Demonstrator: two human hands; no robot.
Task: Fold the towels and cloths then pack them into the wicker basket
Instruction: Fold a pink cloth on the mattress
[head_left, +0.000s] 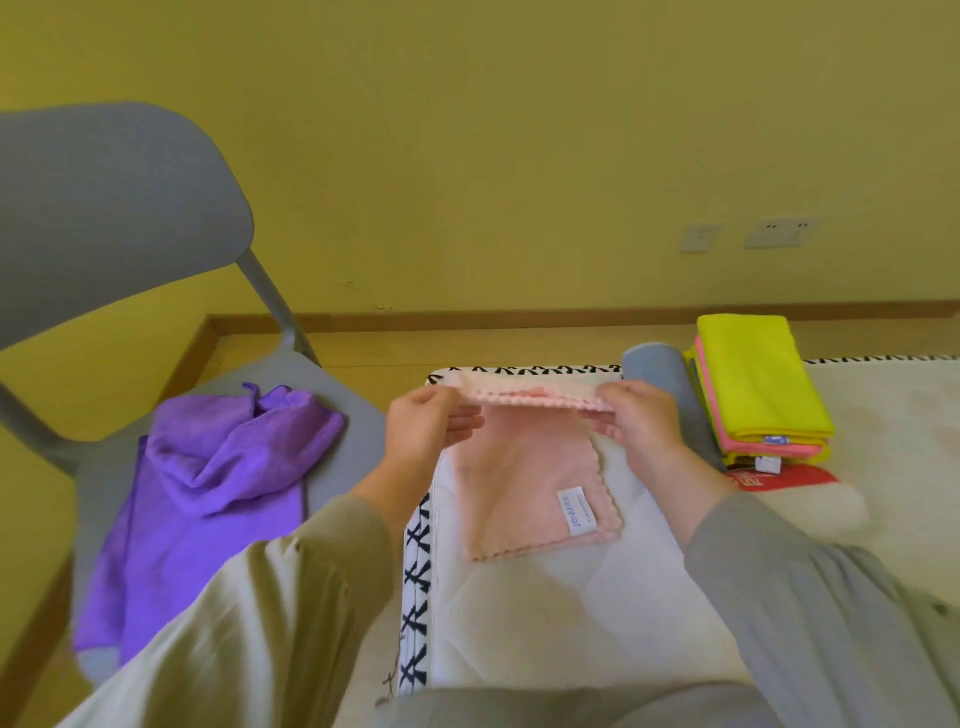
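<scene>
By the bed's (571, 623) far-left corner, left grip (428, 431) and right grip (639, 423) pinch the pink cloth's (530, 483) far edge; its length runs nearward.

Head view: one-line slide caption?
Left hand and right hand pinch the far edge of the pink cloth; purple towel on the chair, folded stack at right.

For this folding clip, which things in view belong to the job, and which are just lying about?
Job: pink cloth, pinched by left hand and right hand; purple towel; folded stack; grey rolled towel.
Lying about: grey chair; wall sockets; red item.
</scene>
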